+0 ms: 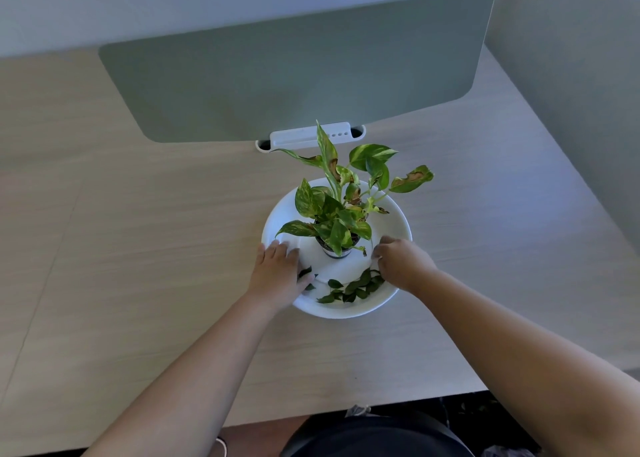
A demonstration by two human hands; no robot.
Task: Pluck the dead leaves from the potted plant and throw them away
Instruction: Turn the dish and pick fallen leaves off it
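Plant (341,207) between both hands, seemingly ungripped.

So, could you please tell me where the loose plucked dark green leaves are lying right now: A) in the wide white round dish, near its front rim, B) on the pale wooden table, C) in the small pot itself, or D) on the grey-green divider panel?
A: the loose plucked dark green leaves lie inside the wide white round dish, between the two hands.
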